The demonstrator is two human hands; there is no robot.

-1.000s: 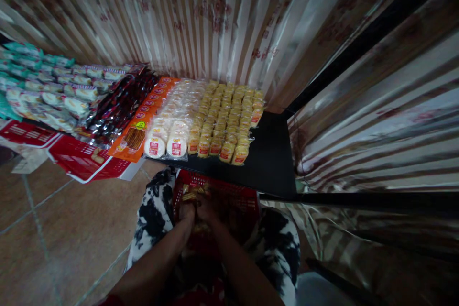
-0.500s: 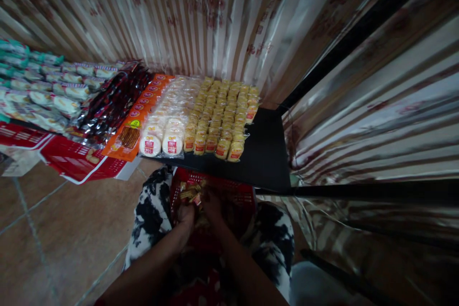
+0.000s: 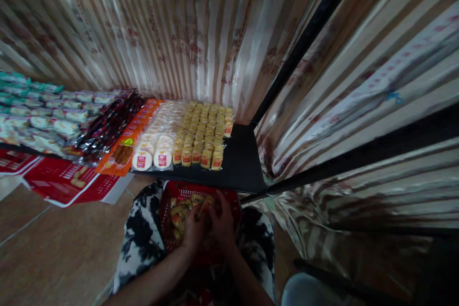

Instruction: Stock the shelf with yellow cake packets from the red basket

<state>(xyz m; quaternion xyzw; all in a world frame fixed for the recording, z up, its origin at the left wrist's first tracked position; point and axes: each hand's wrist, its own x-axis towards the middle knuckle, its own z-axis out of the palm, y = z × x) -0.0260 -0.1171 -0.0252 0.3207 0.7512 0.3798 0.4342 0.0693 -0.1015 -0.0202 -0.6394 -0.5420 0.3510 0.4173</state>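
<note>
Both hands are inside a red plastic basket (image 3: 229,197) held between the knees. Small yellow wrapped snack packets (image 3: 178,213) lie loose in it. My left hand (image 3: 192,229) is closed, fingers curled round a yellow packet, on the left side. My right hand (image 3: 223,224) is beside it, thumb and fingers closed on packets (image 3: 207,203) in the middle; dim light blurs exactly how many. On the black shelf (image 3: 240,158) just beyond, matching yellow packets (image 3: 202,129) stand in tight rows.
Left of the yellow rows are white round crackers (image 3: 163,158) in clear wrap, an orange bag (image 3: 120,153), dark shiny packets (image 3: 107,126) and green-white packets (image 3: 46,110). More red baskets (image 3: 53,179) sit below the shelf. Striped curtain (image 3: 161,33) and black poles (image 3: 304,52) enclose the right.
My hands have come up and right within the basket, around packets near its middle. More loose packets show at its left. The head view has shifted, sliding the shelf left and down.
</note>
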